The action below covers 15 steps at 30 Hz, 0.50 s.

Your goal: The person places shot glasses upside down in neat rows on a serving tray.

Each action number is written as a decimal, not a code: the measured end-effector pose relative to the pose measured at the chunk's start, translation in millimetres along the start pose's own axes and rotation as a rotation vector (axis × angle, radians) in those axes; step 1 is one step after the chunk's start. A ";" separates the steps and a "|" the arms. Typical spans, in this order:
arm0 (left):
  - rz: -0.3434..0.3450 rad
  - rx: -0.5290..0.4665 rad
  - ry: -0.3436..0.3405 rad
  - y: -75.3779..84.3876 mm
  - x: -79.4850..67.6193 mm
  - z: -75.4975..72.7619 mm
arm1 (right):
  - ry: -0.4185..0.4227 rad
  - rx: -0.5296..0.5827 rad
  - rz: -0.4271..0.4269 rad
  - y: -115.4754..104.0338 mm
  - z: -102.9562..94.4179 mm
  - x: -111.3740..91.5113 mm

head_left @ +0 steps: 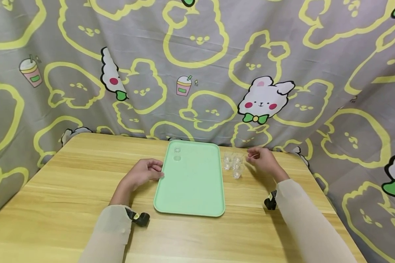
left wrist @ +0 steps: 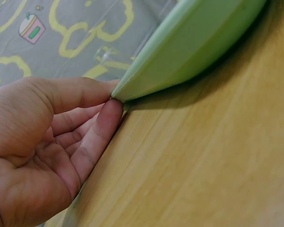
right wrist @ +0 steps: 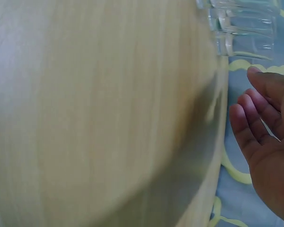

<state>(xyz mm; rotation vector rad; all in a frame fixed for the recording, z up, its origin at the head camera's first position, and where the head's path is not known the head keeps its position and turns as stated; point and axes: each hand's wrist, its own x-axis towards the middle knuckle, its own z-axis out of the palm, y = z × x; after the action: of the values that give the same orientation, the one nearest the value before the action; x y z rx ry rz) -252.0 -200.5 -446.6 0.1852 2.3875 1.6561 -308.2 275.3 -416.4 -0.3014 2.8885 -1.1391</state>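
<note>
My left hand [head_left: 144, 171] pinches the left rim of a light green tray [head_left: 191, 186] between thumb and fingers. The left wrist view shows the fingertips [left wrist: 114, 111] right at the tray's edge. Clear glassware [head_left: 177, 158] shows as two round outlines on the tray's far left part. To the right of the tray, several small clear glasses [head_left: 237, 170] stand close together on the table. My right hand [head_left: 263, 159] is beside them on their right, fingers loosely bent and holding nothing. In the right wrist view, its thumb lies a little way from the nearest glass [right wrist: 248, 45].
The tray and glasses are on a wooden table [head_left: 69, 175]. A grey curtain [head_left: 145, 44] with yellow cartoon outlines hangs behind the table and along its sides. Each wrist carries a small black camera, as at the left cuff [head_left: 113, 219].
</note>
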 end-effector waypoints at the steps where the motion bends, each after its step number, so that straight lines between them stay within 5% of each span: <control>1: 0.000 -0.001 0.000 -0.1 0.1 -0.1 | -0.009 0.007 0.001 1.2 1.4 0.4; 15: -0.005 -0.002 0.005 0.7 0.7 -0.1 | -0.039 0.024 -0.056 4.7 14.5 7.1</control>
<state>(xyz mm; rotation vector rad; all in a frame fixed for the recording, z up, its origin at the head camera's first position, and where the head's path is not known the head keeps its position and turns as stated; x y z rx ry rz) -252.7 -200.1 -446.0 0.1745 2.3870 1.6587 -314.6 267.5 -429.8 -0.4016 2.8474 -1.1615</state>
